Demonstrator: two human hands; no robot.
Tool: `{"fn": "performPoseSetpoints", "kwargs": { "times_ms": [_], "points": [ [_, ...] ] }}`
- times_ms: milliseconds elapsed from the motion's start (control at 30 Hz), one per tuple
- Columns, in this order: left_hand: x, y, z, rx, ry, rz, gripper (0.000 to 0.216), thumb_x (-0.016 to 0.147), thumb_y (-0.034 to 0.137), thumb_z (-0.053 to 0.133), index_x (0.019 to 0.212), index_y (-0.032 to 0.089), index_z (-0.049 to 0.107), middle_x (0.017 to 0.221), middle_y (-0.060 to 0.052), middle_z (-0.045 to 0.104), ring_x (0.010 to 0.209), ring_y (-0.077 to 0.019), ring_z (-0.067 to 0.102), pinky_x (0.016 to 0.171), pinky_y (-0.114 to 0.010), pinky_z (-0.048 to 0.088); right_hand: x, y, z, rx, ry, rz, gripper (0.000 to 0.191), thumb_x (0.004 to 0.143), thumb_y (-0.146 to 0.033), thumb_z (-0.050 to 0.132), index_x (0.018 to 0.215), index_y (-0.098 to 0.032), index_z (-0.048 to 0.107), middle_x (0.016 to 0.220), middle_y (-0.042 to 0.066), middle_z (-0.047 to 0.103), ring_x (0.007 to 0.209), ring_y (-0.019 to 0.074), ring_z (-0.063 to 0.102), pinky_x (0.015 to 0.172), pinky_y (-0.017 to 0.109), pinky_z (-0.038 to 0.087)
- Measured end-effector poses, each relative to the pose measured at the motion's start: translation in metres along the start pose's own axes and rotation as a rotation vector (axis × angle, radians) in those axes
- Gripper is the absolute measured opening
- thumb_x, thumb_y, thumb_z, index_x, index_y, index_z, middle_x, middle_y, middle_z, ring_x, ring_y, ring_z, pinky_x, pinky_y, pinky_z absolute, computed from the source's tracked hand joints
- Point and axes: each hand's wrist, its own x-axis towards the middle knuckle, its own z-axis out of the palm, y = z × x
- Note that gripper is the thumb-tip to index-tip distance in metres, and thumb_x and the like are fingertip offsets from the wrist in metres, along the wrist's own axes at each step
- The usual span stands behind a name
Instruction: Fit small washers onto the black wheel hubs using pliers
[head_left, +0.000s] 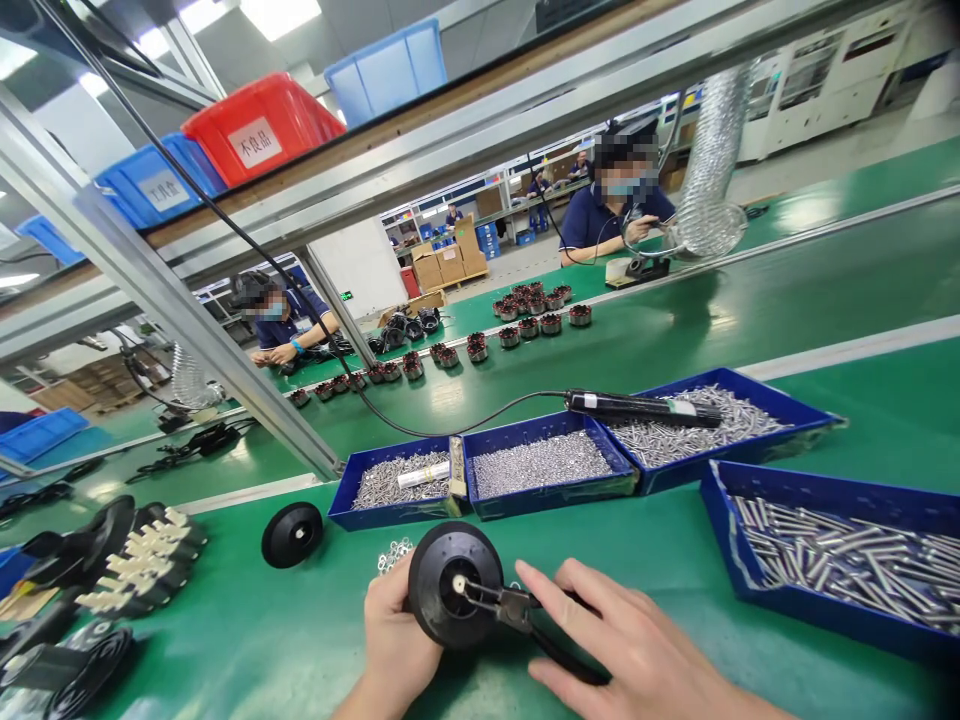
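My left hand [401,625] is closed around the edge of a black round disc-shaped part [431,575], which has a pale shaft in its central hollow. In my right hand [626,635] is a pair of circlip pliers [517,608] with black handles. Their thin tips reach into the hollow, beside the shaft; whether they grip a ring there is too small to tell. Behind the left hand lies a small pile of silver rings [394,555]. A similar black disc [292,534] rests on the green bench to the left.
Blue trays of small metal parts [555,495] line the back, with a black electric screwdriver [637,408] across one. A blue tray of long screws [750,590] stands right. White-and-black parts [146,565] lie left. A metal post [225,340] rises behind; co-workers sit across the line.
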Motion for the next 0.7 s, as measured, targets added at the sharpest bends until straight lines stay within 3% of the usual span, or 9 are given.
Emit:
{"fn": "performPoseSetpoints", "kwargs": {
  "times_ms": [333,700],
  "points": [
    [0.0015,0.0012,0.0010,0.042,0.018,-0.028,0.007,0.077,0.020,0.078,0.072,0.015,0.078,0.062,0.001,0.070,0.055,-0.0136,0.059,0.055,-0.022,0.051,0.0090,0.0001,-0.0082,0.209,0.126,0.021,0.067,0.098,-0.022,0.067,0.162,-0.022,0.049,0.107,0.011,0.070,0.087,0.0228,0.073,0.073,0.033,0.064],
    [0.0023,-0.0005,0.0005,0.018,0.005,-0.009,0.004,0.078,0.020,0.078,0.075,0.017,0.078,0.065,0.000,0.071,0.059,-0.0157,0.062,0.057,-0.023,0.051,0.0075,0.0026,-0.0047,0.161,0.074,0.021,0.065,0.098,-0.023,0.066,0.162,-0.021,0.050,0.105,0.011,0.068,0.083,0.0225,0.072,0.070,0.034,0.065]
  ]
}}
